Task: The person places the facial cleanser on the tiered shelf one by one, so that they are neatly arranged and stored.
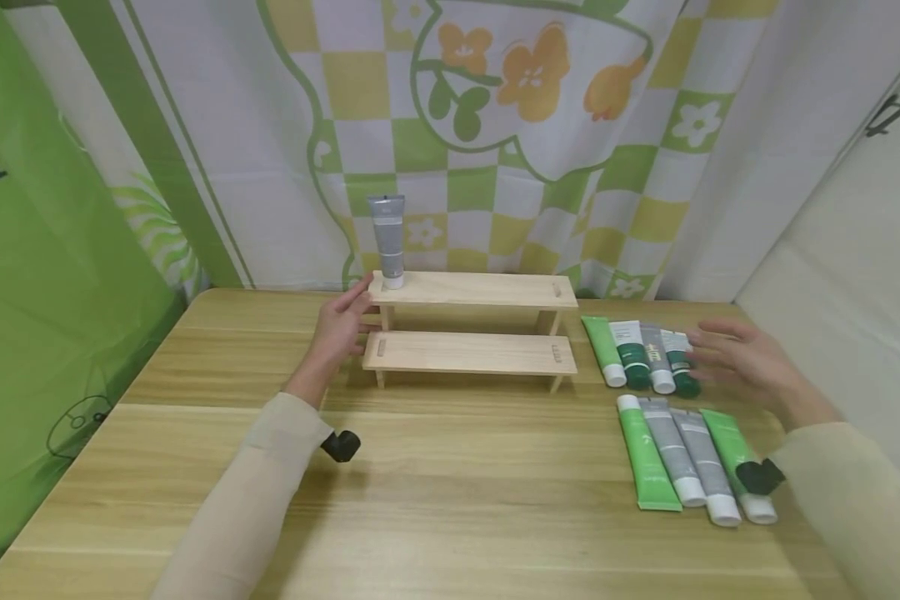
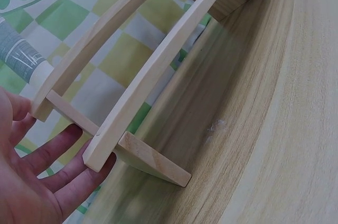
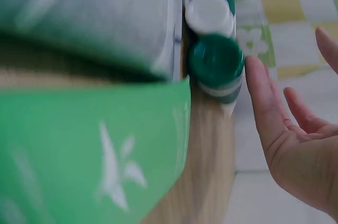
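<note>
A two-tier wooden display shelf (image 1: 471, 353) stands on the table. My left hand (image 1: 339, 323) is at its left end, fingertips touching the ends of the boards and the side support (image 2: 153, 160) in the left wrist view. On the upper tier's left end a grey squeeze tube (image 1: 388, 237) stands upright on its white cap. My right hand (image 1: 750, 362), blurred, reaches beside the back row of tubes with fingers extended. In the right wrist view its fingertips are right by a dark green cap (image 3: 215, 61) of the row's rightmost tube (image 1: 677, 354), and nothing is held.
The back row also has a light green tube (image 1: 603, 350), a white-and-green tube (image 1: 630, 354) and a grey tube (image 1: 656, 358). Nearer lie two green tubes (image 1: 648, 458) and two grey ones (image 1: 675, 450). A patterned curtain (image 1: 480, 192) hangs behind the wooden table (image 1: 450, 492).
</note>
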Demonstrator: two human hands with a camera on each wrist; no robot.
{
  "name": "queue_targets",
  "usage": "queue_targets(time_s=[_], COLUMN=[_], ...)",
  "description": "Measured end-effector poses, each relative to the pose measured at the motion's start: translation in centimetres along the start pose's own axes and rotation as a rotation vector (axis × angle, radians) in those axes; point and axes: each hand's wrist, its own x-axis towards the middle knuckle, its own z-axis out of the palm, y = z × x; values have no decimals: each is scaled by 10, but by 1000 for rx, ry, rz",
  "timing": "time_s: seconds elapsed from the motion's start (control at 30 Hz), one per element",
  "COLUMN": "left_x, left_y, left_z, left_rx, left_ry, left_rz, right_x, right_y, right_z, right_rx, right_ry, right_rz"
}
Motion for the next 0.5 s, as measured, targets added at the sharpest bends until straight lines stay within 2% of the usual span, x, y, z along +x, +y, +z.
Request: queue_targets(time_s=[0.2, 0.5], left_x=[1, 2], left_y=[0, -1], left_z=[-1, -1], left_rx=[-6, 3], left_ry=[-8, -13], left_rz=[5, 3], right_x=[2, 7], right_y=[0, 2], right_z=[-15, -26], right_rx=[14, -170], right_ry=[8, -57], right_rz=[141, 208])
